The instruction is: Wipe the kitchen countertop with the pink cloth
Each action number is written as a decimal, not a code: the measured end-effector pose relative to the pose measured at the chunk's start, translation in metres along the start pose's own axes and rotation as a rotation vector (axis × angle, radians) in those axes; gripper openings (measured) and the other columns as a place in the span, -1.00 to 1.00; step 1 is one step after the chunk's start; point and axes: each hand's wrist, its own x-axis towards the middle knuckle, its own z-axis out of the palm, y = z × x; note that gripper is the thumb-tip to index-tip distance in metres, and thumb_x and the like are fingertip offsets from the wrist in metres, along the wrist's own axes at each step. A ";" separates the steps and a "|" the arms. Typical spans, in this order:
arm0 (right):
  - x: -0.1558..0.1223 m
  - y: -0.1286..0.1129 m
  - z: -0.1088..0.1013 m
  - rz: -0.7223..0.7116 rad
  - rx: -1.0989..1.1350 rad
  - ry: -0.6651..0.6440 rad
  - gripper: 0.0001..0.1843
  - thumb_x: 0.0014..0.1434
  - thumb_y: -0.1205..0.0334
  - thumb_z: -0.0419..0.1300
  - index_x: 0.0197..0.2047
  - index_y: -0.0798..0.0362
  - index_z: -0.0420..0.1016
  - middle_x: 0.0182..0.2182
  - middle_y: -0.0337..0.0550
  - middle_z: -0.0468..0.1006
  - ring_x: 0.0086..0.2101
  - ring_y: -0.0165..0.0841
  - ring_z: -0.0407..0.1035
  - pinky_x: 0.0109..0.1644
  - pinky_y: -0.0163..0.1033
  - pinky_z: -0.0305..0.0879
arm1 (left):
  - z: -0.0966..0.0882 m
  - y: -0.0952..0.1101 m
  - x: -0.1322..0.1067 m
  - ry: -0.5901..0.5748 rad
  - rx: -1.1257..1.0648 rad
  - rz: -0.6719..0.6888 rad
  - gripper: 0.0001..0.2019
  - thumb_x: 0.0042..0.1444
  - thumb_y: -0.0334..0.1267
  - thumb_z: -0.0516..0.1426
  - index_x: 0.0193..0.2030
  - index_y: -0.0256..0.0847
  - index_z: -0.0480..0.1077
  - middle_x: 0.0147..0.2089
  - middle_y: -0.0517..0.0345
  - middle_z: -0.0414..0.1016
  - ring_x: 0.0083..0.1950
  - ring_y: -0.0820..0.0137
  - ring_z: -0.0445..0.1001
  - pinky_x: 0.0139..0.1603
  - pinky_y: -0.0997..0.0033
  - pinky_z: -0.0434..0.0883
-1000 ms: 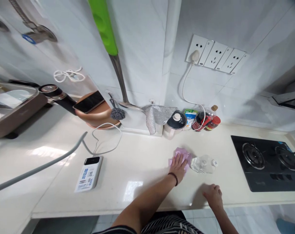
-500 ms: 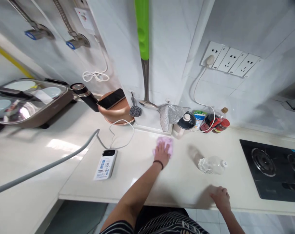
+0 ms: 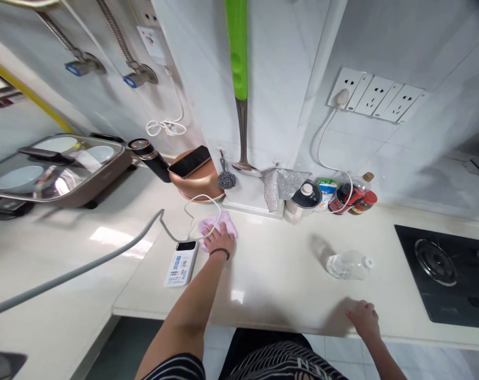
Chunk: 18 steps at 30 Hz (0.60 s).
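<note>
Apparently wiping the counter point(image 3: 279, 264), left hand point(image 3: 220, 241) spread flat over the pink cloth point(image 3: 228, 224) beside the white device point(image 3: 181, 266), right hand point(image 3: 365, 318) half-curled with nothing visibly held, and next needing care around the looped cable point(image 3: 200, 198).

A black smartphone point(image 3: 190, 161) lies on a copper-coloured pot point(image 3: 197, 184) beside a black vacuum flask point(image 3: 151, 160). A green-handled utensil point(image 3: 238, 63), probably a ladle, hangs beside a wire scourer point(image 3: 226, 180).

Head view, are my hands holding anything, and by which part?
Your left hand lies on the near part of the pink cloth; whether it grips can't be told. Your right hand holds nothing visible.
</note>
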 end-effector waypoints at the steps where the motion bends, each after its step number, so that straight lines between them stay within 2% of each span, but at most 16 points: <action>1: 0.001 0.000 0.003 0.001 -0.007 -0.011 -0.65 0.36 0.07 0.17 -0.06 0.11 0.70 0.02 0.25 0.59 0.07 0.06 0.47 0.05 -0.03 0.39 | 0.006 0.000 -0.016 0.000 0.016 0.020 -0.29 0.41 -0.09 -0.02 0.63 -0.26 -0.01 0.66 -0.43 -0.16 0.66 -0.24 -0.18 0.55 -0.34 -0.05; 4: 0.004 0.001 0.009 0.011 0.040 -0.045 -0.65 0.33 0.06 0.19 -0.02 0.09 0.68 0.05 0.21 0.59 0.11 0.06 0.46 0.12 0.02 0.40 | 0.035 -0.009 -0.081 -0.009 0.071 0.152 -0.29 0.39 -0.11 0.02 0.62 -0.22 0.02 0.66 -0.41 -0.13 0.67 -0.25 -0.19 0.54 -0.36 -0.03; 7: 0.003 0.001 0.004 0.050 0.122 -0.046 -0.64 0.27 0.03 0.23 -0.03 0.08 0.67 0.02 0.23 0.59 0.13 0.09 0.46 0.14 0.08 0.41 | 0.069 -0.027 -0.152 0.002 0.097 0.304 -0.32 0.35 -0.16 0.06 0.59 -0.19 0.12 0.66 -0.38 -0.10 0.67 -0.22 -0.17 0.56 -0.36 -0.04; 9: 0.001 0.000 -0.003 0.057 0.165 -0.046 -0.62 0.21 -0.02 0.27 -0.06 0.06 0.68 0.00 0.25 0.60 0.13 0.14 0.46 0.12 0.15 0.42 | 0.088 -0.037 -0.187 0.007 0.092 0.363 -0.33 0.35 -0.20 0.06 0.58 -0.15 0.16 0.66 -0.34 -0.08 0.67 -0.20 -0.15 0.56 -0.35 -0.05; 10: 0.000 -0.001 -0.008 0.047 0.177 -0.045 -0.62 0.18 -0.05 0.30 -0.08 0.04 0.68 0.00 0.25 0.61 0.13 0.16 0.46 0.10 0.18 0.42 | 0.094 -0.040 -0.197 0.006 0.085 0.379 -0.34 0.34 -0.21 0.07 0.58 -0.14 0.17 0.66 -0.33 -0.08 0.67 -0.20 -0.15 0.57 -0.35 -0.06; 11: -0.001 -0.001 -0.012 0.032 0.181 -0.043 -0.62 0.15 -0.07 0.32 -0.10 0.02 0.69 0.00 0.25 0.61 0.12 0.18 0.47 0.09 0.20 0.43 | 0.097 -0.042 -0.202 0.003 0.076 0.387 -0.34 0.34 -0.22 0.07 0.57 -0.13 0.17 0.66 -0.32 -0.08 0.67 -0.20 -0.15 0.57 -0.36 -0.07; 13: -0.004 -0.002 -0.018 0.013 0.176 -0.034 -0.63 0.13 -0.10 0.34 -0.15 -0.01 0.69 0.00 0.23 0.62 0.10 0.17 0.48 0.07 0.20 0.43 | 0.096 -0.039 -0.194 -0.006 0.053 0.377 -0.34 0.34 -0.21 0.07 0.57 -0.13 0.17 0.67 -0.32 -0.10 0.67 -0.21 -0.17 0.58 -0.36 -0.09; 15: -0.006 -0.003 -0.022 0.019 0.168 -0.014 -0.61 0.12 -0.13 0.34 -0.16 -0.01 0.69 -0.02 0.23 0.63 0.09 0.16 0.49 0.06 0.18 0.44 | 0.084 -0.029 -0.166 -0.021 0.029 0.335 -0.32 0.35 -0.17 0.07 0.59 -0.17 0.13 0.68 -0.33 -0.16 0.67 -0.23 -0.23 0.58 -0.37 -0.12; 18: -0.008 -0.004 -0.022 0.052 0.178 0.045 -0.55 0.13 -0.17 0.32 -0.14 0.04 0.68 -0.05 0.26 0.63 0.07 0.13 0.51 0.05 0.12 0.46 | 0.053 -0.008 -0.104 -0.049 0.007 0.236 -0.26 0.36 -0.10 0.07 0.62 -0.22 0.03 0.68 -0.38 -0.24 0.68 -0.26 -0.32 0.56 -0.43 -0.15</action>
